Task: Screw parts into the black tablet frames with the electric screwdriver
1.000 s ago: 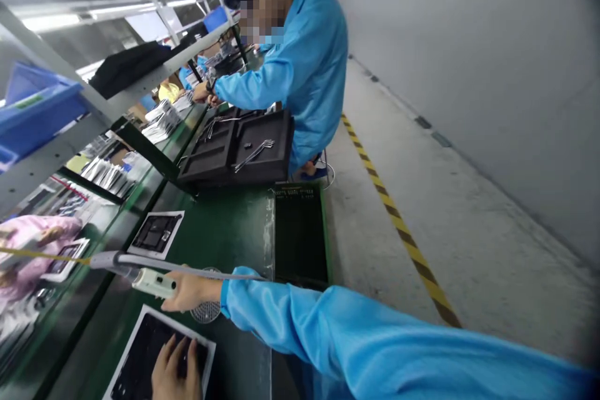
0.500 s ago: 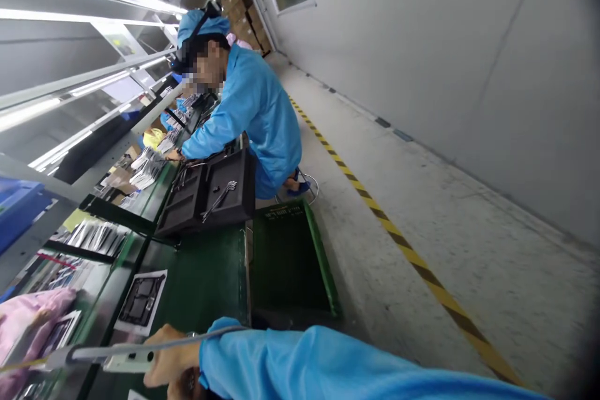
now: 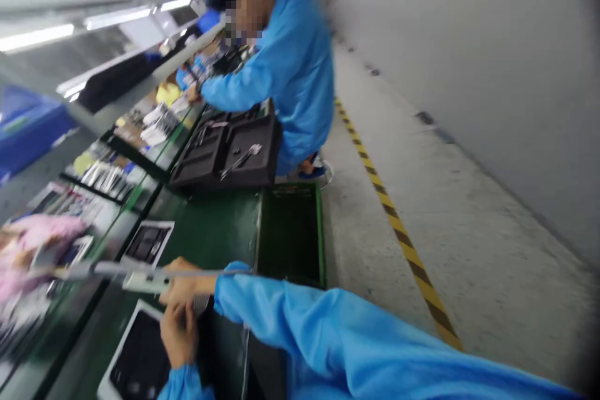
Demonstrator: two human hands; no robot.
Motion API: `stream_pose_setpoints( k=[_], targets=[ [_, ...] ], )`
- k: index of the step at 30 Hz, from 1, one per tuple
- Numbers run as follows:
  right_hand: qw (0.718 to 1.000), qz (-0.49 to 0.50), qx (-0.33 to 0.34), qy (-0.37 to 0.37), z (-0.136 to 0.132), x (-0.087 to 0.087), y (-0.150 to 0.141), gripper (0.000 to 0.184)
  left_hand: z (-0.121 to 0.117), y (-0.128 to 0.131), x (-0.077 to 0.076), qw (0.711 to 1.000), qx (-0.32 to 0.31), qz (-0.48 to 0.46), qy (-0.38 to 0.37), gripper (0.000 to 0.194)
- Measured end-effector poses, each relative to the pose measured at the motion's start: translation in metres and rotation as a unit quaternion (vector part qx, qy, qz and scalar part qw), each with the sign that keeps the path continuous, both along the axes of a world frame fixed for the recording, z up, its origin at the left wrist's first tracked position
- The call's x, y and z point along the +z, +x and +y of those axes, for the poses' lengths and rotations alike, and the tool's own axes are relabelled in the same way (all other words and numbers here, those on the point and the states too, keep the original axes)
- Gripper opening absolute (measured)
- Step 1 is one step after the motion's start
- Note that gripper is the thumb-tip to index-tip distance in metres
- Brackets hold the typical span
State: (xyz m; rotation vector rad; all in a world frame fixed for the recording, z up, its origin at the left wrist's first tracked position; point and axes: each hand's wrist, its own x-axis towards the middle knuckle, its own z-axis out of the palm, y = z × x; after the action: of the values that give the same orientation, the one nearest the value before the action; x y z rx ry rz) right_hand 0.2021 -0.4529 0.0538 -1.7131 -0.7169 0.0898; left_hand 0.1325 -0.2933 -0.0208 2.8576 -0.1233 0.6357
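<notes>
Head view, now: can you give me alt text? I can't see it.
The right hand grips a pale handheld tool over a green bench; the left hand is close beside it, at the edge of a dark, white-bordered panel. Further along, a co-worker in blue sits beside a black tray holding slim metal tools.

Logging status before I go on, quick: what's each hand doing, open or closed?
Right hand: closed, holding a pale, long, plastic-looking tool.
Left hand: fingers partly bent near the right hand; whether it holds anything cannot be told.
</notes>
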Motion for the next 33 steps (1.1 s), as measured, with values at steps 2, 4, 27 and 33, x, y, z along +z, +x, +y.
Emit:
stream_pose_setpoints(
  k=[2,4,27,33],
  targets=[
    [1.0,0.027,0.003,0.014,0.002,-0.005,-0.005,0.008,0.005,-0.025,-0.001,0.998,0.023,-0.053,-0.017,0.036],
    [0.998,0.05,0.02,0.041,0.008,-0.015,-0.004,0.01,0.013,-0.05,-0.002,0.995,0.057,-0.073,-0.03,0.032],
    [0.975,0.078,-0.022,0.205,0.036,-0.048,0.003,0.018,-0.021,-0.062,-0.02,0.994,0.011,-0.062,-0.093,0.015],
    [0.977,0.095,-0.021,0.192,0.043,-0.055,0.002,0.017,0.03,-0.133,-0.003,0.983,0.121,-0.119,-0.072,0.017]
  ],
)
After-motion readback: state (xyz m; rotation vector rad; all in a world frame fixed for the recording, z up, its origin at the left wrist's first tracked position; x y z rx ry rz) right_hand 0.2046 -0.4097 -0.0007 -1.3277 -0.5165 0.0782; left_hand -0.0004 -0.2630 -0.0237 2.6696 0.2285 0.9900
